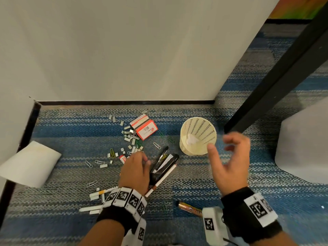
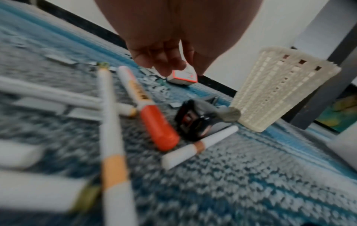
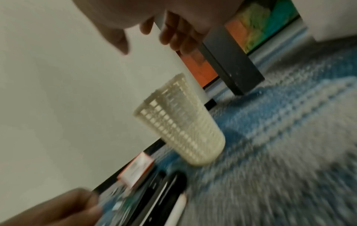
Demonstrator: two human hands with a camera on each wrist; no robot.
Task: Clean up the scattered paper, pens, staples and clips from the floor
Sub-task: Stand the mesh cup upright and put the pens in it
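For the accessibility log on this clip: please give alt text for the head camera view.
Two hands reach over striped blue carpet littered with staples, clips and pens: the left hand lowers onto a black stapler, the right hand hovers open beside an upright cream mesh basket. A red-and-white staple box lies near the wall.

bare carpet (image 1: 204, 176) is lying open between the stapler (image 1: 164, 167) and the basket (image 1: 198, 137), giving passage. the black post (image 1: 276, 71) is crowding the basket's right side; staples (image 1: 129, 137) and clips are cluttering the left, and the wall (image 1: 124, 50) is closing off the back.
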